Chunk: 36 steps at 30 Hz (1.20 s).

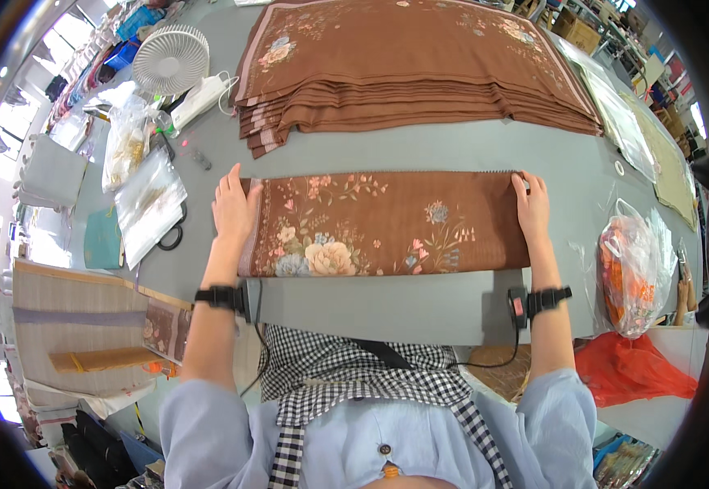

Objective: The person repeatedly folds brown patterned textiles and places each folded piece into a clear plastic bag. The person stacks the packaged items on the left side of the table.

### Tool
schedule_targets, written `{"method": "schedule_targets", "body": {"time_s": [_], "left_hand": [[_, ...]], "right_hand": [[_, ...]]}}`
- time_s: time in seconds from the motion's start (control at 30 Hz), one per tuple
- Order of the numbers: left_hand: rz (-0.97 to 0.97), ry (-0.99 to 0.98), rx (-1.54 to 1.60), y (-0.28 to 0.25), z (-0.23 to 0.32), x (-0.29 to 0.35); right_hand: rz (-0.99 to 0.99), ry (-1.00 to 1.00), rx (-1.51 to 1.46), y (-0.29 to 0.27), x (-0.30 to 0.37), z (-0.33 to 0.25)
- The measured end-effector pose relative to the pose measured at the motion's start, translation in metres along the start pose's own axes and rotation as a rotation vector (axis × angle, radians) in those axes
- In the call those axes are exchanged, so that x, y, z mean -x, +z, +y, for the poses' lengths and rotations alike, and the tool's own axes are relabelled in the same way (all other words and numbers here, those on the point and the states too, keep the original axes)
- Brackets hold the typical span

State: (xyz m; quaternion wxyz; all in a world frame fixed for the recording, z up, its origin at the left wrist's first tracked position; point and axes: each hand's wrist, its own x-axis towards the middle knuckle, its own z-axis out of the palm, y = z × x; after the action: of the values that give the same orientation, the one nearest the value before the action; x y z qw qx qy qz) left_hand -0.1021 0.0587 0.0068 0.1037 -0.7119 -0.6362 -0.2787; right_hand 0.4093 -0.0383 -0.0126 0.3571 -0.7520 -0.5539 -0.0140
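Left hand [234, 210] is lying flat, right hand [533, 205] is resting curled, pinch unclear, at opposite ends of folded brown cloth [407, 224] lying on the counter [387, 306] between them, probably handling light, soft, slippery, best gripped by end corners.

Head-worn fisheye, steeply downward.

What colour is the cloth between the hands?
Brown cloth with pink, cream and blue flowers, in the head view.
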Motion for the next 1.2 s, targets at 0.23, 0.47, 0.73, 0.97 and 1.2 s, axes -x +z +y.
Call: {"method": "schedule_targets", "body": {"time_s": [0.23,0.47,0.73,0.97,1.2], "left_hand": [[-0.454,0.911,0.542,-0.004,0.177,0.103],[-0.582,0.701,0.642,-0.014,0.2,0.114],[-0.185,-0.167,0.069,-0.054,-0.002,0.096],[-0.597,-0.618,0.959,-0.086,-0.017,0.143],[-0.265,-0.989,2.085,-0.101,0.018,0.123]], "right_hand": [[-0.372,0.446,-0.059,-0.054,0.074,-0.028],[-0.328,0.241,-1.164,-0.046,0.036,-0.125],[-0.823,-0.241,-0.495,0.049,0.102,-0.185],[-0.322,-0.469,0.21,0.074,0.088,-0.182],[-0.744,-0.834,-0.033,0.086,0.157,-0.257]]}}
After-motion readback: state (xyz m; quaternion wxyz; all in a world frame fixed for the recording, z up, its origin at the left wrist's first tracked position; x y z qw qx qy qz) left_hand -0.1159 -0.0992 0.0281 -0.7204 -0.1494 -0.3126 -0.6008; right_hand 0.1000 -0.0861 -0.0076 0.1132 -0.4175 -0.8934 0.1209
